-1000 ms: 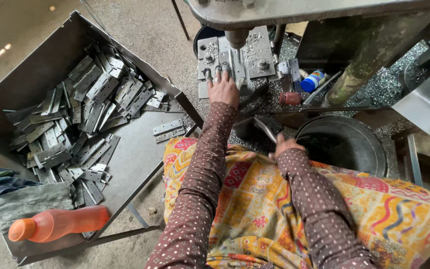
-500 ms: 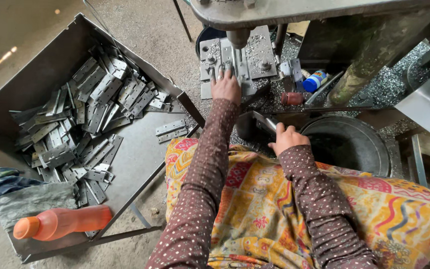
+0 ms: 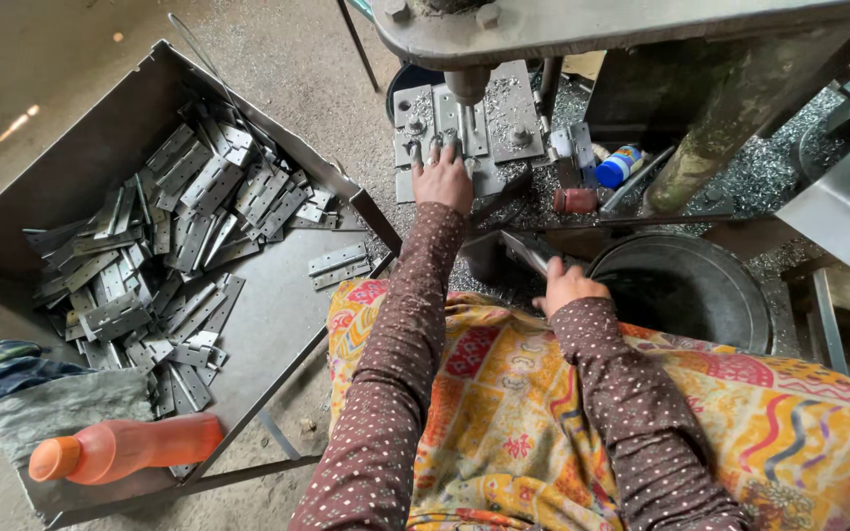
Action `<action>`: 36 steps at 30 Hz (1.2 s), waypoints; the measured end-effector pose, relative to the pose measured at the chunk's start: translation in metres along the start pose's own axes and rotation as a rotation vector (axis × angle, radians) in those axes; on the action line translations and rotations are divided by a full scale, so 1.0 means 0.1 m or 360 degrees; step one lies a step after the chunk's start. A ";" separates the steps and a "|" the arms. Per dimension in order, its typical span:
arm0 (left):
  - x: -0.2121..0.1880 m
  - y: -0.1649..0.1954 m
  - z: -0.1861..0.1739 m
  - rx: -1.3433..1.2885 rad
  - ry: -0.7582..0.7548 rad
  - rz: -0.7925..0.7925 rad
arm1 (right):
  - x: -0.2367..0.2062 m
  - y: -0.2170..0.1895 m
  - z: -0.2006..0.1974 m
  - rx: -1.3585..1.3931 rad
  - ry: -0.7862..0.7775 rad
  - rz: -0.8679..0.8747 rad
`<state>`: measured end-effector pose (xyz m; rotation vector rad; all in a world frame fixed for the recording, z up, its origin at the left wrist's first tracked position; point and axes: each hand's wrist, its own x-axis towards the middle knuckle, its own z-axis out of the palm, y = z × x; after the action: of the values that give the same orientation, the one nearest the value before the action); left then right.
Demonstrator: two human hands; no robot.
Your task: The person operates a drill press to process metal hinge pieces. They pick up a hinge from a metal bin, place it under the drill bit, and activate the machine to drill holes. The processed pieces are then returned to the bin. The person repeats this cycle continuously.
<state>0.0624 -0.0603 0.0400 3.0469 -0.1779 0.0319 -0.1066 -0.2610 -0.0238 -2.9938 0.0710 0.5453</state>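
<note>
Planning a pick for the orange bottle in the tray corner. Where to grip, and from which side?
Take the orange bottle around its mid-body, from above. It lies on its side, cap toward the tray's near-left corner, with cloth against its far side and hinges beyond, so only the top is open.

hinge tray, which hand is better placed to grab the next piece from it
Probably the left hand: it rests on the press bed, on the same side as the hinge tray. The right hand grips a metal strip farther from it.
</note>
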 end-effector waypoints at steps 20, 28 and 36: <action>-0.55 -0.79 -0.02 -0.0588 0.0794 0.0082 | 0.04 0.33 -0.02 -0.0006 0.0319 -0.0079; -1.28 -2.24 0.26 -0.0111 0.0565 -0.0644 | -0.15 0.30 -0.28 0.0031 0.0935 -0.0315; -1.61 -2.46 0.85 -0.0013 -0.0099 -0.0562 | -0.13 0.53 -0.23 -0.0111 0.0934 -0.0341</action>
<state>-0.0674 0.1941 -0.0706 3.0235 0.3550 -0.0873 -0.1138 -0.3159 -0.0024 -3.0621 -0.2269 -0.3643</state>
